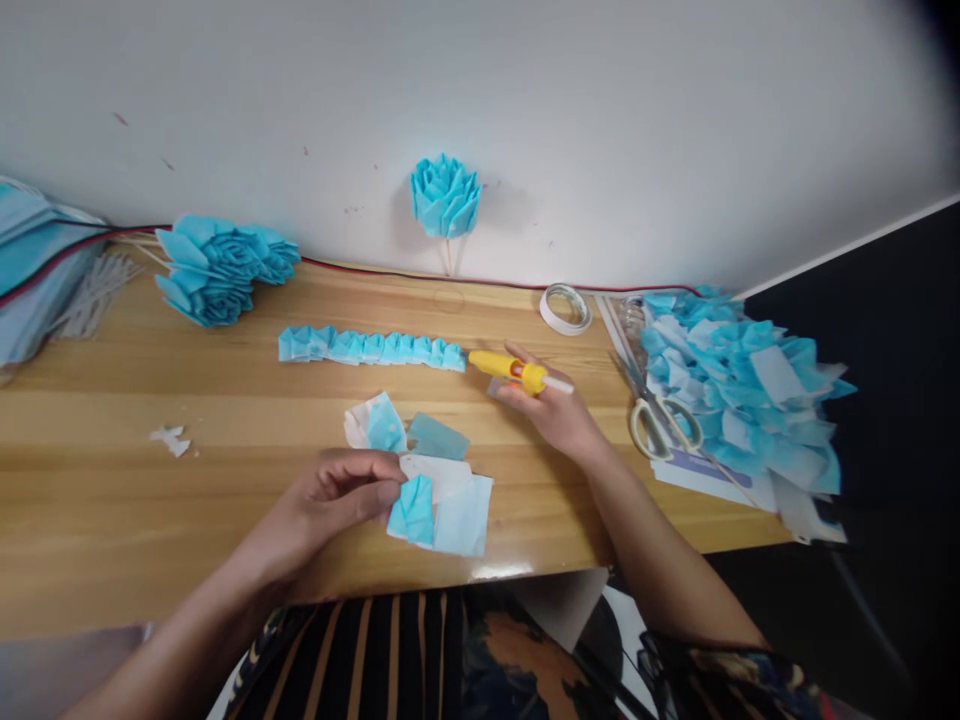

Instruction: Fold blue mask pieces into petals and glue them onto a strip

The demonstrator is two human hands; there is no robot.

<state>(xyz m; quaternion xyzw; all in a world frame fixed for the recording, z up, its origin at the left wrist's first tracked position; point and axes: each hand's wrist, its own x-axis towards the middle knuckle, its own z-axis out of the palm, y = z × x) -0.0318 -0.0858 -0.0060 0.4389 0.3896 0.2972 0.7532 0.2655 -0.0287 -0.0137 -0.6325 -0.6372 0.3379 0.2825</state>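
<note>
My left hand (337,510) pinches a folded light-blue petal (412,510) by its left edge, between thumb and index finger. The petal is over several flat white and pale-blue scraps (463,515). My right hand (551,405) has its fingers around a yellow glue gun (499,366), whose translucent glue stick (558,384) juts from the rear. The gun's nozzle points left, at the right end of a row of folded blue petals (375,347). Above my left hand are a white-and-blue piece (379,424) and a grey-blue piece (437,437).
One blue flower (445,197) stands on a stick against the wall. More blue flowers (217,265) lie left, beside stacked blue sheets (30,270). A tape roll (565,310), scissors (660,415) and a heap of petals (742,370) occupy the right. A red-black cable (390,275) follows the wall.
</note>
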